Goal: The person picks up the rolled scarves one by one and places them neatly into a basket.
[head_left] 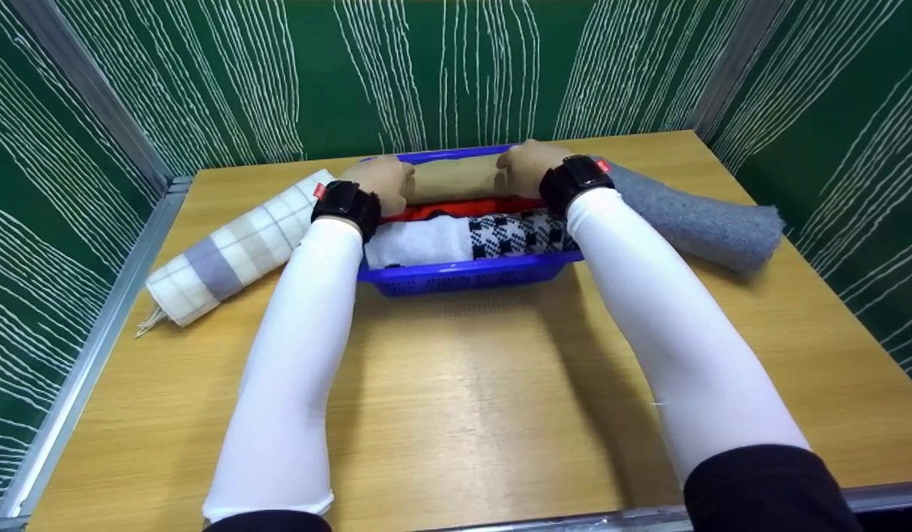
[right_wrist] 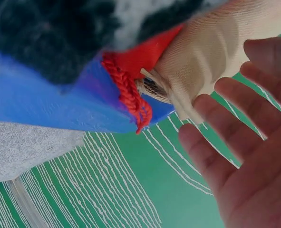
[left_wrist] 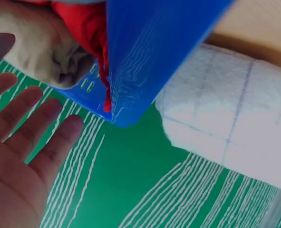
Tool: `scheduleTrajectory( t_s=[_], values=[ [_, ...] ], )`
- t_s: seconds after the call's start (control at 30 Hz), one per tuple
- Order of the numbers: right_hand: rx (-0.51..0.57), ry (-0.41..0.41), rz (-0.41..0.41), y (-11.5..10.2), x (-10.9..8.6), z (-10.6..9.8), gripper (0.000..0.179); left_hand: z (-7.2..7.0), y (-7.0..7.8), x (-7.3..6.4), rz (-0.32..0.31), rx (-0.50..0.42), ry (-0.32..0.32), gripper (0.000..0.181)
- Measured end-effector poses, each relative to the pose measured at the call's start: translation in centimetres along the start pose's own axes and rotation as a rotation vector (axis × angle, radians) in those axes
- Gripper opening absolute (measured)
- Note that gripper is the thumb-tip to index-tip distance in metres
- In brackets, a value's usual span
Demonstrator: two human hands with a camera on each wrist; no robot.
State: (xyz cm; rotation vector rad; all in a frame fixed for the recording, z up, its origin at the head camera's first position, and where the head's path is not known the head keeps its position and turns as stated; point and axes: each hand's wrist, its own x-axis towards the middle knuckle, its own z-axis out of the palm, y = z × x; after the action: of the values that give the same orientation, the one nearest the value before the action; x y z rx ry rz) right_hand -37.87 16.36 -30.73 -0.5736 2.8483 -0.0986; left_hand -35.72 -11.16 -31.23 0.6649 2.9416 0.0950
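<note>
I see a blue basket holding red cloth, a black-and-white roll and a plain tan roll. My left hand and right hand flank this last, fingers spread, gripping nothing.

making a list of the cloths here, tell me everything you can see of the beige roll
The beige roll looks like plain, finely woven cloth wound into a tube, with creased ends. It lies along the back of the blue basket, behind the red cloth, seemingly touching it. The left hand is near one end, the right hand near the other; whether they touch it is unclear.
</note>
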Motion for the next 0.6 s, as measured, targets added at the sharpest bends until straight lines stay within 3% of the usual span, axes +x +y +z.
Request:
scheduleTrajectory(
  t_s=[0.23,0.47,0.6],
  values=[
    [-0.011,0.103,-0.032,-0.6,-0.7,-0.5,0.051,-0.6,-0.6,-0.5,0.025,-0.027,-0.008,0.058],
    [-0.008,0.206,-0.064,-1.0,-1.6,-0.8,0.053,-0.8,-0.6,-1.9,0.036,-0.023,0.056,0.059],
    [-0.023,0.226,-0.080,-1.1,-1.9,-0.3,0.057,-0.5,-0.5,-2.3,0.041,-0.011,0.099,0.058]
  ],
)
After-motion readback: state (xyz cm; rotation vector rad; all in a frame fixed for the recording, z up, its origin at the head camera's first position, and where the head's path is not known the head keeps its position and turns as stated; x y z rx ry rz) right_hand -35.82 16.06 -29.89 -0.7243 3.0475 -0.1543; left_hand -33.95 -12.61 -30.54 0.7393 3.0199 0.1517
